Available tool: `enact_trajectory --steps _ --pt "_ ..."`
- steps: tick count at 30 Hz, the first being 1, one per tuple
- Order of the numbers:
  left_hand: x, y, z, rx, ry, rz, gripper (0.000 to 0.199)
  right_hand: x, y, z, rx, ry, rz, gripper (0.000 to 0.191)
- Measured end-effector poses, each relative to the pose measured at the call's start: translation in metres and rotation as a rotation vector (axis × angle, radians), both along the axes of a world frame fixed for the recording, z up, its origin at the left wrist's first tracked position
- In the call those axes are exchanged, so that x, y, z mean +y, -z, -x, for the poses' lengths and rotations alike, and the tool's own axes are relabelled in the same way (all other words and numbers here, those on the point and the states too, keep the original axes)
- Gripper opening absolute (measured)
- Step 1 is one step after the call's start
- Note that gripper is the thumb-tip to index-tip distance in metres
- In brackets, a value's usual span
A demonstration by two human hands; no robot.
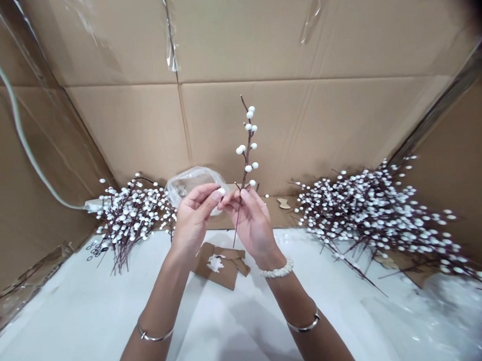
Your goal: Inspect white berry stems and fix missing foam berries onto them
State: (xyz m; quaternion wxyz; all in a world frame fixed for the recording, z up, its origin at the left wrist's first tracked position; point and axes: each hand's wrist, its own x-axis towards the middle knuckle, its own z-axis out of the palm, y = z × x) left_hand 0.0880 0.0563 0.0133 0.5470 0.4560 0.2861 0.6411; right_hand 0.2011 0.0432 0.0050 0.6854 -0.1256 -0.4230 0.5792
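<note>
My right hand [256, 223] is closed on the brown stem of an artificial berry branch [246, 155], which stands nearly upright with white berries along its twigs. The bare stem end points down below the fingers. Close on its left, my left hand [196, 216] pinches a single white berry [221, 192] between thumb and fingertip. The fingertips of both hands nearly meet. Beneath the hands lies a piece of brown cardboard [220, 280] with a white smear [215, 263] on it.
Bunches of white-berried branches lie at left [131, 214] and right [361, 211]. A clear plastic bag [194, 178] is behind my hands. Clear plastic sheeting [445, 320] spreads at lower right. Cardboard walls [257, 43] enclose the white table [70, 332]; a white cable [19, 118] hangs left.
</note>
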Motion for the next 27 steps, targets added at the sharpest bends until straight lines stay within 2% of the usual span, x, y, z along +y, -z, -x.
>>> enact_trajectory --steps 4,9,13,20,27 --pt "0.000 0.001 0.003 0.051 -0.034 -0.042 0.025 0.000 0.000 0.000 -0.073 0.051 0.020 0.018" --pt "0.000 -0.003 0.002 -0.076 0.061 0.068 0.033 0.004 0.009 0.000 -0.131 0.103 -0.007 0.015" --pt "-0.001 -0.005 0.000 -0.124 0.098 0.092 0.034 0.007 0.015 0.000 -0.177 0.186 -0.045 0.012" --pt "-0.004 -0.006 -0.004 -0.155 0.099 0.095 0.035 0.005 0.014 0.001 -0.213 0.256 -0.037 0.015" --pt "-0.003 -0.003 -0.005 -0.093 0.061 0.050 0.031 0.004 0.012 0.001 -0.229 0.278 -0.033 0.016"
